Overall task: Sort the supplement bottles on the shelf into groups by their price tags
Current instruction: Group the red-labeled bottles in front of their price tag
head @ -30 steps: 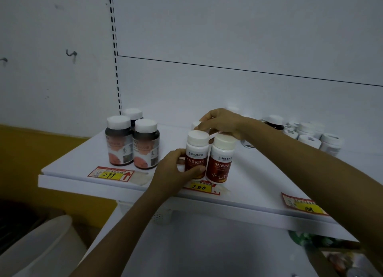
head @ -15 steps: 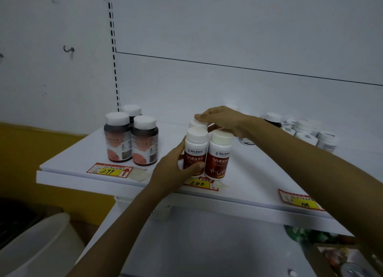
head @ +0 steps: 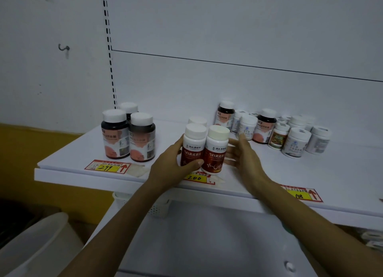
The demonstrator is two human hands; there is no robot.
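Left hand (head: 172, 164) grips the front red-label bottle (head: 192, 150) near the shelf (head: 83, 173) edge; right hand (head: 244, 154) spread, empty.

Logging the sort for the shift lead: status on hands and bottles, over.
Left hand wrapped on left red-label bottle above 200 tag. Right hand open beside right red-label bottle. Nothing blocking.

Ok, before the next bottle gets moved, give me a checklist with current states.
1. Left hand grips the left red-label bottle: ok.
2. Right hand free, open beside the right red-label bottle: ok.
3. Both bottles upright behind the 200 tag: ok.
4. Two dark bottles remain in the right cluster, away from the 299 tag: not ok.
5. 108 tag readable: ok.
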